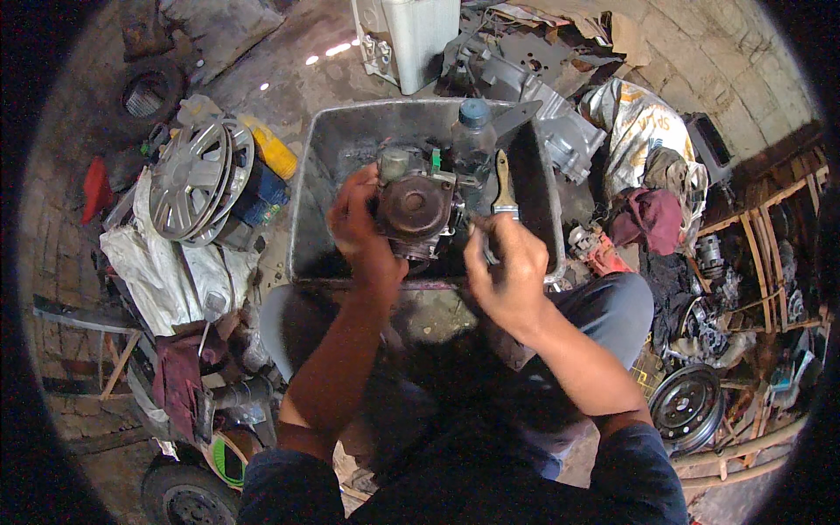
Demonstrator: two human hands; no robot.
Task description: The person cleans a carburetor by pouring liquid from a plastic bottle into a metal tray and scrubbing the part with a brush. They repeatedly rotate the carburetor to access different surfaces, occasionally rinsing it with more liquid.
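Note:
My left hand (357, 223) is wrapped round the left side of a carburetor (415, 208), a dirty metal body with a round brown cap facing up. The carburetor is held over a grey plastic tub (319, 122). Close to its right side my right hand (509, 267) is closed, thumb and fingertips pinched together. Whatever lies between those fingertips is too small and dark to name. A clear plastic bottle with a blue cap (474, 144) stands in the tub beyond the carburetor. To its right a paintbrush (504, 185) leans with its handle up.
Silver wheel covers (192, 179) lie on white sacking at the left. A pale metal canister (409, 39) stands behind the tub. Right of the tub are a cast metal housing (560, 131), a maroon cloth (649, 217) and a black wheel rim (687, 407). My knees flank the tub's near edge.

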